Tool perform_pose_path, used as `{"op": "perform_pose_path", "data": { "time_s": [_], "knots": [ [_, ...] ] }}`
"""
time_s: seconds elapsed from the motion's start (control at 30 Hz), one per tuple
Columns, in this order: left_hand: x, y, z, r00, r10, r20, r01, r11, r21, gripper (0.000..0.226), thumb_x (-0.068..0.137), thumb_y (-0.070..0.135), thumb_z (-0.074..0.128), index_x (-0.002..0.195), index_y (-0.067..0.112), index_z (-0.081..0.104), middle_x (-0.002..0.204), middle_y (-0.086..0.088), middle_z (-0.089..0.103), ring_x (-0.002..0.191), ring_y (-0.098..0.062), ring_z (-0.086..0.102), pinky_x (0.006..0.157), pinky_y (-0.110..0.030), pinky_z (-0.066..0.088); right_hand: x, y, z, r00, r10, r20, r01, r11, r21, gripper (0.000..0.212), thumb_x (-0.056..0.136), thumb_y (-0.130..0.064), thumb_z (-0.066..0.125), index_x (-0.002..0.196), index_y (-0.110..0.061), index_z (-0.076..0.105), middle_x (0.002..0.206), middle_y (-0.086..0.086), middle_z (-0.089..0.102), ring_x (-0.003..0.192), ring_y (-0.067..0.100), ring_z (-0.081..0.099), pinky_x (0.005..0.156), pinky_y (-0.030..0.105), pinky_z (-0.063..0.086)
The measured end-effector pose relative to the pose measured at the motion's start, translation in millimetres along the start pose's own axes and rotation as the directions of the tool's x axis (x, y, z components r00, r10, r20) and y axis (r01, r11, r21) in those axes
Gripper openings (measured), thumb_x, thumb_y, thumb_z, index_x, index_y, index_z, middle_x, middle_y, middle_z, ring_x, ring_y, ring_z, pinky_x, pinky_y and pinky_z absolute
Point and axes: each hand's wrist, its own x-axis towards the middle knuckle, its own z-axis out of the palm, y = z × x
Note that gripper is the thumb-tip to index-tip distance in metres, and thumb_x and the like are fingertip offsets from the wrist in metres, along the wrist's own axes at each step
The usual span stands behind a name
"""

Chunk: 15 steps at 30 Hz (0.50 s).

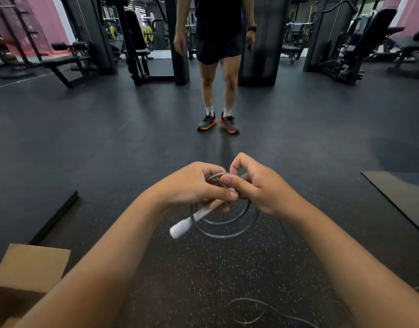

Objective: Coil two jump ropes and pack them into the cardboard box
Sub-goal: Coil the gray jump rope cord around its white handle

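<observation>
Head view: both hands meet in the middle of the frame, above a dark speckled floor (203, 268). The left hand (196, 183) has its grip curled round a white jump-rope handle (192, 220), which slants down and to the left out of the fist, and round the top of a grey rope coil (227, 229). The coil hangs below the hands in two or three loops, clear of the floor as far as can be told. The right hand (253, 185) touches the left, its thumb and forefinger pinching the rope at the top of the coil, the other fingers folded under.

A loose length of grey rope (258, 311) lies on the floor near the bottom edge of the frame, partly hidden by the right forearm; whether it belongs to the held rope or a second one cannot be told.

The cardboard box (26, 275) sits at the floor's lower left corner of the frame, one flap raised, its inside mostly hidden by the left forearm.

A second person (218, 67) in dark shorts and grey-and-orange shoes stands on the floor beyond the hands, facing the camera. A dark mat (402, 197) lies at the right edge, and gym machines (359, 48) line the far side.
</observation>
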Motion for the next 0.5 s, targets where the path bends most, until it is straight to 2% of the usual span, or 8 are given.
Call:
{"op": "perform_pose_path", "data": {
  "time_s": [0.07, 0.13, 0.17, 0.23, 0.3, 0.37, 0.43, 0.5],
  "knots": [
    [1.9, 0.0, 4.6, 1.000, -0.014, 0.013, 0.013, 0.991, 0.131, 0.018, 0.090, 0.023, 0.077, 0.092, 0.010, 0.065, 0.075, -0.003, 0.068, 0.070, -0.022, 0.072, 0.070, -0.039, 0.061, 0.2, 0.0, 2.5, 1.000, 0.007, 0.005, -0.007, 1.000, -0.015, 0.032, 0.091, -0.059, 0.058, 0.089, -0.030, 0.046, 0.068, -0.006, 0.074, 0.055, 0.009, 0.055, 0.059, 0.034, 0.040],
    [4.5, -0.9, 10.5, 0.999, 0.031, -0.010, -0.027, 0.947, 0.320, 0.030, 0.091, 0.036, 0.074, 0.083, 0.012, 0.058, 0.063, 0.002, 0.050, 0.055, -0.013, 0.050, 0.055, -0.032, 0.046, -0.7, 2.8, -0.4, 1.000, 0.009, -0.017, -0.008, 0.999, 0.040, 0.037, 0.088, -0.061, 0.063, 0.090, -0.028, 0.047, 0.071, 0.001, 0.076, 0.057, 0.012, 0.053, 0.060, 0.033, 0.038],
    [6.2, -1.9, 11.8, 0.997, 0.070, -0.017, -0.058, 0.919, 0.391, 0.035, 0.093, 0.040, 0.072, 0.082, 0.010, 0.056, 0.063, 0.003, 0.043, 0.054, -0.012, 0.041, 0.055, -0.030, 0.038, -1.0, 4.7, -3.0, 1.000, 0.006, -0.027, -0.004, 0.997, 0.076, 0.042, 0.084, -0.065, 0.065, 0.092, -0.028, 0.048, 0.074, 0.009, 0.076, 0.058, 0.019, 0.051, 0.061, 0.035, 0.037],
    [7.1, -0.3, 12.4, 0.992, 0.128, -0.015, -0.108, 0.889, 0.445, 0.034, 0.095, 0.044, 0.066, 0.089, 0.010, 0.062, 0.066, 0.002, 0.042, 0.057, -0.010, 0.037, 0.056, -0.030, 0.033, -3.1, 2.3, -6.8, 0.999, -0.012, -0.047, 0.018, 0.990, 0.141, 0.047, 0.082, -0.068, 0.066, 0.098, -0.026, 0.052, 0.079, 0.023, 0.073, 0.059, 0.028, 0.051, 0.062, 0.036, 0.039],
    [6.7, 1.6, 11.6, 0.985, 0.167, -0.038, -0.137, 0.903, 0.406, 0.034, 0.099, 0.045, 0.059, 0.096, 0.012, 0.068, 0.068, 0.006, 0.050, 0.057, -0.007, 0.043, 0.056, -0.023, 0.036, -4.1, -1.8, -9.2, 0.994, -0.025, -0.109, 0.051, 0.970, 0.238, 0.046, 0.090, -0.058, 0.059, 0.105, -0.014, 0.056, 0.075, 0.017, 0.071, 0.055, 0.021, 0.056, 0.058, 0.029, 0.043],
    [5.5, 1.1, 10.9, 0.976, 0.188, -0.107, -0.148, 0.942, 0.301, 0.038, 0.101, 0.048, 0.053, 0.089, 0.014, 0.067, 0.066, 0.010, 0.052, 0.052, -0.004, 0.044, 0.051, -0.017, 0.036, -4.3, -2.4, -14.2, 0.982, 0.004, -0.188, 0.059, 0.944, 0.326, 0.049, 0.096, -0.050, 0.047, 0.105, -0.004, 0.059, 0.069, 0.010, 0.062, 0.047, 0.007, 0.046, 0.046, 0.021, 0.038],
    [4.2, 0.2, 8.2, 0.965, 0.186, -0.187, -0.166, 0.979, 0.119, 0.043, 0.098, 0.053, 0.050, 0.085, 0.014, 0.062, 0.061, 0.010, 0.045, 0.047, -0.007, 0.036, 0.044, -0.019, 0.029, -5.5, 4.2, -23.4, 0.969, 0.061, -0.239, 0.020, 0.947, 0.321, 0.052, 0.097, -0.055, 0.043, 0.099, -0.007, 0.064, 0.067, 0.010, 0.060, 0.044, 0.011, 0.042, 0.042, 0.023, 0.035],
    [3.2, 2.3, 2.3, 0.938, 0.181, -0.294, -0.227, 0.965, -0.131, 0.044, 0.094, 0.056, 0.048, 0.084, 0.014, 0.057, 0.057, 0.009, 0.036, 0.045, -0.009, 0.026, 0.041, -0.023, 0.020, -9.4, 16.3, -34.5, 0.964, 0.131, -0.233, -0.059, 0.954, 0.294, 0.054, 0.096, -0.060, 0.043, 0.094, -0.012, 0.068, 0.065, 0.012, 0.063, 0.046, 0.015, 0.043, 0.046, 0.026, 0.034]
  ]
}}
